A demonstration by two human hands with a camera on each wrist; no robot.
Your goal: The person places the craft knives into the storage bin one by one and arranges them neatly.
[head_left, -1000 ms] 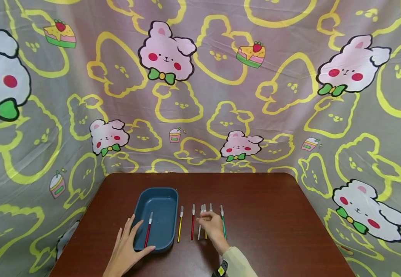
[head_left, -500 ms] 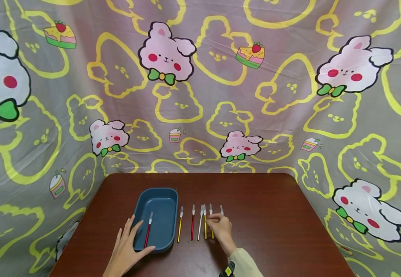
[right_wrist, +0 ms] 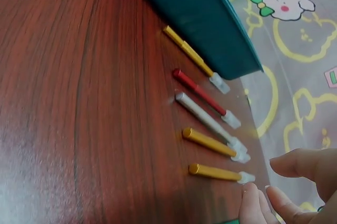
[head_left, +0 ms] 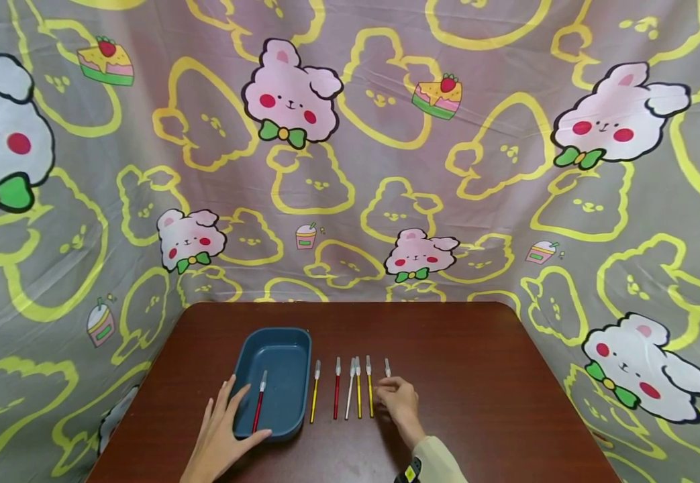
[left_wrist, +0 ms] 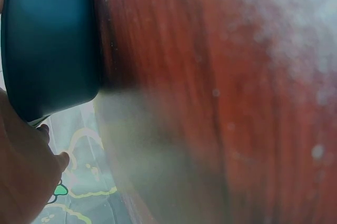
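Note:
My left hand [head_left: 219, 433] rests with spread fingers at the near left corner of a blue tray [head_left: 307, 376], the thumb along its near rim. Inside the tray lies a red craft knife [head_left: 258, 406] with a clear cap. To the tray's right lie a yellow craft knife [head_left: 314, 399], a red craft knife [head_left: 336, 396], a silver craft knife [head_left: 350, 396] and two more yellow ones, all capped. Farthest right is the green craft knife [head_left: 387, 367], mostly hidden under my right hand [head_left: 401, 406]. In the right wrist view the right thumb and fingers stand apart.
The brown wooden table [head_left: 476, 376] extends to the right of the knives and behind them. A patterned cloth [head_left: 350, 168] with rabbit prints hangs around its back and sides. The tray's outer wall [right_wrist: 205, 23] stands close to the nearest yellow knife.
My right hand has moved right along the row, from over the silver and yellow knives to over the green one. The left hand and the tray have stayed in place.

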